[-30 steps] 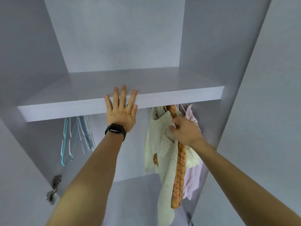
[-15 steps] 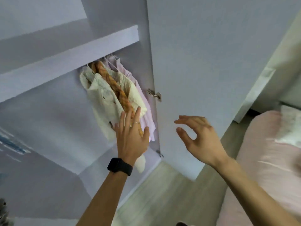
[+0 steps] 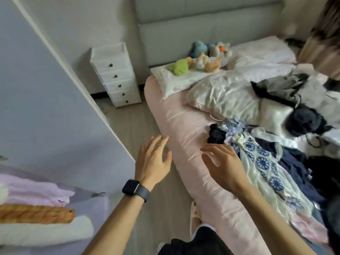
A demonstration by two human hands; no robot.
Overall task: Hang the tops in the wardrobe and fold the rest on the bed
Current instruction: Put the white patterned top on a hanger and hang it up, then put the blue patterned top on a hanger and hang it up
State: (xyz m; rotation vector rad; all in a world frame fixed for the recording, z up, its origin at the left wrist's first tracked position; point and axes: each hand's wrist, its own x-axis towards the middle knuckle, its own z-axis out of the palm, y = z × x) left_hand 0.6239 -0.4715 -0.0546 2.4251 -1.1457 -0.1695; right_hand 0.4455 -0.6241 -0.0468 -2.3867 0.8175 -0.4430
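Both hands reach toward the bed (image 3: 180, 126) with nothing in them. The left hand (image 3: 153, 161), with a dark smartwatch (image 3: 135, 190) at its wrist, hovers with fingers spread over the floor (image 3: 136, 129) just beside the mattress edge. The right hand (image 3: 222, 166) hangs palm down, fingers loosely apart, above the bare pink sheet, just beside the heap of clothes (image 3: 287, 162). That posture reads as a reach for the next garment; the nearest candidates are a small navy piece (image 3: 217, 136) at the heap's near edge and a cream garment printed with blue medallions (image 3: 261, 162). The heap lies loose and unsorted, probably dropped there so each item can be picked out in turn, and a black-and-white garment (image 3: 287, 111) sprawls farther back over the crumpled duvet (image 3: 220, 94). At the lower left edge a pink top (image 3: 31, 190), an orange plaid top (image 3: 36, 213) and a fuzzy cream top (image 3: 46, 231) sit inside the wardrobe beside its open door (image 3: 46, 98). They are presumably on a rail, which is out of view. Hanging looks under way, while nothing on the bed looks folded yet. Plush toys (image 3: 202, 56) rest by the pillow (image 3: 171, 80), and a white drawer unit (image 3: 116, 74) stands against the wall, both apart from the heap. No brand, label or writing can be read anywhere, and the smartwatch face is dark.
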